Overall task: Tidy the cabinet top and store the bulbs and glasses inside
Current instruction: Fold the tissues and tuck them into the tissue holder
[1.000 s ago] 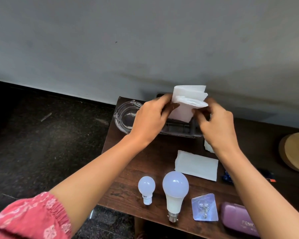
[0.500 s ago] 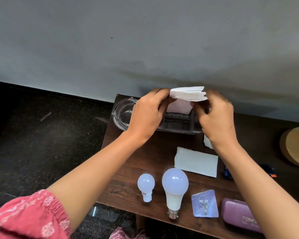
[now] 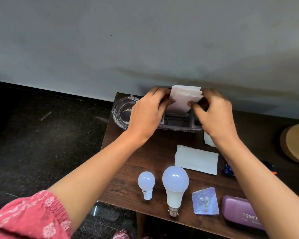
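Observation:
Both hands hold a folded stack of white tissues (image 3: 184,99) upright in a dark grey holder (image 3: 177,122) at the back of the brown cabinet top (image 3: 131,152). My left hand (image 3: 147,112) grips the stack's left side and my right hand (image 3: 214,114) its right side. Near the front edge lie a small white bulb (image 3: 146,183) and a large white bulb (image 3: 175,185). A purple glasses case (image 3: 240,213) lies at the front right, partly under my right forearm.
A glass ashtray (image 3: 123,112) sits left of the holder. A loose folded tissue (image 3: 197,159) lies mid-table, and a clear adhesive hook (image 3: 205,201) lies beside the large bulb. A round wooden stand (image 3: 295,144) is at the right edge. The wall is close behind.
The tissue stack has gone from held above the holder to lower, standing down into it. Both hands moved down and closer together with it.

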A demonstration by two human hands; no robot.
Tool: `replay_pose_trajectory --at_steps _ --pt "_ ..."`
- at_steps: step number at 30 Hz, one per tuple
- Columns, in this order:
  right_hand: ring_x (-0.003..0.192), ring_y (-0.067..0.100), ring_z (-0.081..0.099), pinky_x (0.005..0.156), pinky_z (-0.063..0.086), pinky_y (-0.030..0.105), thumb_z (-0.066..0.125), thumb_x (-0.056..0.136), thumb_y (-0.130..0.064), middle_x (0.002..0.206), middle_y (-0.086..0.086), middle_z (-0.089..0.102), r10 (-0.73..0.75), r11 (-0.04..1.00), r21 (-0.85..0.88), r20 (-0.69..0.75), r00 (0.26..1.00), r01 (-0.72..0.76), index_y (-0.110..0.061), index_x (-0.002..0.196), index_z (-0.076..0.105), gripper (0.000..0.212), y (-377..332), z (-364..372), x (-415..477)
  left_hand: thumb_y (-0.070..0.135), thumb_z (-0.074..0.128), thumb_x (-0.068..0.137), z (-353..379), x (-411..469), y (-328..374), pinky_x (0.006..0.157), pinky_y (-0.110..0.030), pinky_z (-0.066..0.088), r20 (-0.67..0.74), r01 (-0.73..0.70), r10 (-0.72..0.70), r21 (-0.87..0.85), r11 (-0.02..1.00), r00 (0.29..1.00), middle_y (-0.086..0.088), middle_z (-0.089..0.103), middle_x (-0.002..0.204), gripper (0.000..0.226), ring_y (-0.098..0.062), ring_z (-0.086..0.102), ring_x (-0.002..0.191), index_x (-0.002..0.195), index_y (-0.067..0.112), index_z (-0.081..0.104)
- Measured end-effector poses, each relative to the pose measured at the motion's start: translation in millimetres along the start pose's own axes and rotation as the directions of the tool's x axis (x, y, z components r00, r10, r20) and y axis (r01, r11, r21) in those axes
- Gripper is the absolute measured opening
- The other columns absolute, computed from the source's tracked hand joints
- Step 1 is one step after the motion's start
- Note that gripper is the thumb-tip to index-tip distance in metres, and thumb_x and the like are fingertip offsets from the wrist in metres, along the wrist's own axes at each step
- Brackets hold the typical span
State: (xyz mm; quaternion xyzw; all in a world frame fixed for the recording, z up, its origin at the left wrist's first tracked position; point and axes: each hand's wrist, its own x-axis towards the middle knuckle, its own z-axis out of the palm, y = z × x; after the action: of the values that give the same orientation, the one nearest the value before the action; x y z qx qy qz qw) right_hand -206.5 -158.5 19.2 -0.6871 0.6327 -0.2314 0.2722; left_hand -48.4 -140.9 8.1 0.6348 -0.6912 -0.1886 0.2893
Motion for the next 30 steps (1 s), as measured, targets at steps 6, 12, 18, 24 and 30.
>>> replay_pose_trajectory --at_steps 6,12,18,24,30 --pt "0.096 0.024 0.061 0.082 0.045 0.025 0.060 0.084 -0.009 0.107 0.013 0.065 0.041 0.990 0.139 -0.021 0.999 -0.038 -0.008 0.113 0.056 0.029 -2 -3 -2 0.030 0.056 0.089 -2 -4 5 0.069 -0.034 0.045 -0.035 0.048 -0.048 0.009 0.999 0.998 -0.003 0.059 0.115 0.036 -0.026 0.058 0.084 0.121 0.014 0.050" --pt "0.097 0.026 0.061 0.081 0.039 0.016 0.055 0.084 0.000 0.105 0.015 0.066 -0.066 0.991 0.114 -0.052 0.996 0.071 -0.006 0.108 0.062 0.025 3 -4 -4 0.031 0.057 0.089 0 -1 8 0.066 -0.042 0.050 -0.041 0.028 -0.025 0.068 0.997 0.999 -0.006 0.061 0.110 0.036 -0.032 0.059 0.080 0.119 0.013 0.051" --pt "0.090 0.023 0.061 0.079 0.039 0.015 0.058 0.083 -0.002 0.100 0.012 0.066 -0.063 0.989 0.128 -0.054 0.997 0.069 -0.006 0.110 0.061 0.027 4 -6 -4 0.031 0.052 0.091 6 1 7 0.060 -0.041 0.049 -0.083 0.003 0.007 0.112 0.994 0.996 -0.006 0.064 0.099 0.024 -0.033 0.060 0.082 0.101 0.011 0.059" --pt "0.079 0.013 0.055 0.071 0.043 0.017 0.061 0.083 -0.005 0.088 -0.002 0.057 0.048 0.964 0.264 -0.082 0.995 -0.025 -0.005 0.101 0.049 0.022 0 -10 -9 0.024 0.046 0.092 5 2 11 0.069 -0.043 0.050 -0.092 -0.002 0.002 0.007 1.000 0.996 -0.010 0.068 0.101 0.024 -0.037 0.061 0.090 0.107 0.011 0.060" --pt "0.083 0.013 0.056 0.073 0.043 0.018 0.057 0.083 -0.001 0.089 -0.002 0.057 0.030 0.957 0.290 -0.106 0.994 0.002 -0.006 0.097 0.052 0.015 -2 -6 -12 0.027 0.041 0.094 6 1 9 0.064 -0.045 0.048 -0.045 0.009 -0.010 -0.025 1.000 0.999 -0.014 0.068 0.090 0.023 -0.041 0.059 0.082 0.104 0.014 0.058"
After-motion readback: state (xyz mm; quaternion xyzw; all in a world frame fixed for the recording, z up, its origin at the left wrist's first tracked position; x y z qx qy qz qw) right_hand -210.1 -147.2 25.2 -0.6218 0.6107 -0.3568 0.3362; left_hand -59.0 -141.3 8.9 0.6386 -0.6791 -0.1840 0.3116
